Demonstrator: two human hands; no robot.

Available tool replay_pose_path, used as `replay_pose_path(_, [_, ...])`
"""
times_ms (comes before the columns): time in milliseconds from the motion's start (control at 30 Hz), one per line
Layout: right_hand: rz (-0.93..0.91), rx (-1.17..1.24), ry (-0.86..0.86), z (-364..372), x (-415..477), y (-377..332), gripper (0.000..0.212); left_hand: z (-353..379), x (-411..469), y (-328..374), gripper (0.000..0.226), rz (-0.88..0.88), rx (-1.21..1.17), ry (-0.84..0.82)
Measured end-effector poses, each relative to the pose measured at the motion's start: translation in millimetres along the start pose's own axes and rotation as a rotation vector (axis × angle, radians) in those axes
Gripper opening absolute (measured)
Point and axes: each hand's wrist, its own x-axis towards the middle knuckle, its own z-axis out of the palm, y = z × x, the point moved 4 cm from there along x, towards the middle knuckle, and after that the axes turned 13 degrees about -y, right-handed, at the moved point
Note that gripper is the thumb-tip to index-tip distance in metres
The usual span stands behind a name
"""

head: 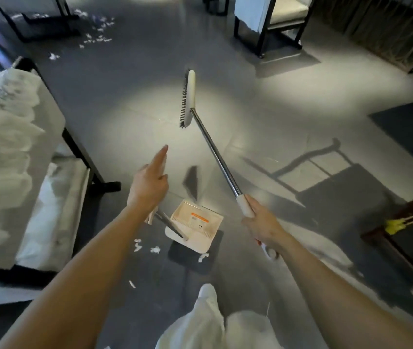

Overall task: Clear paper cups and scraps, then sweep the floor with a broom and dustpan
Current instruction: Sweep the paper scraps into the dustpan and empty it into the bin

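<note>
Near six o'clock the dustpan [195, 226] sits low, mouth toward one; whether it touches the floor [263, 117] I cannot tell. Scraps [155, 250] lie just beside it at seven. The left hand [148, 190] grips the pan's handle, forefinger straight out. The right hand [260, 222] is wrapped round the broom [190, 96], whose head hangs clear at twelve. Set the bristles flat beyond the near scraps, draw short strokes to the lip and hold the pan steady. More litter [97, 34] waits at eleven.
</note>
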Motion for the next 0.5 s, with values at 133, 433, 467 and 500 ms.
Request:
replay_pose_path(133, [0.005,0.082,-0.031,-41.5,88.2,-49.6,0.062,-21.9,98.4,25.2,0.07,-0.018,0.0,0.041])
replay_pose_path(433, [-0.017,0.065,-0.121,-164.3,341.2,-147.5,0.07,-60.6,343.9,43.2,0.062,-0.125,0.014,0.218])
replay_pose_path(467, [-0.006,0.077,-0.146,-179.0,368.5,-157.7,0.07,-64.3,370.0,46.4,0.061,-0.155,0.006,0.233])
replay_pose_path(500, [0.006,0.096,-0.173,-192.9,395.0,-168.5,0.071,-69.0,394.8,50.2,0.061,-0.172,-0.005,0.252])
